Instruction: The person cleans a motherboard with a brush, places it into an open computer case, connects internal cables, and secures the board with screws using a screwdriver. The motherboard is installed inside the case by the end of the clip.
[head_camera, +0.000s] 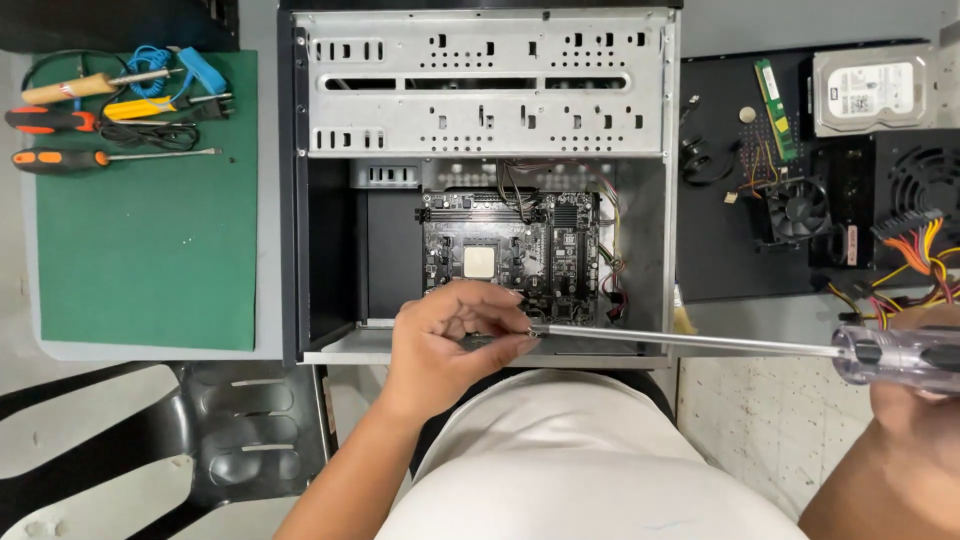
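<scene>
Both hands hold one screwdriver (700, 342): left hand (455, 340) fingers pinching its tip, right hand (915, 375) gripping its handle.

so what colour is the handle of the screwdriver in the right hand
Clear, see-through plastic with a dark core; the screwdriver handle shows best in the head view, held in the right hand.

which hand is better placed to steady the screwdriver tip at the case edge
Left. The left hand is already at the tip of the long screwdriver by the computer case front edge. The right hand grips the clear handle, far out to the right.
</scene>
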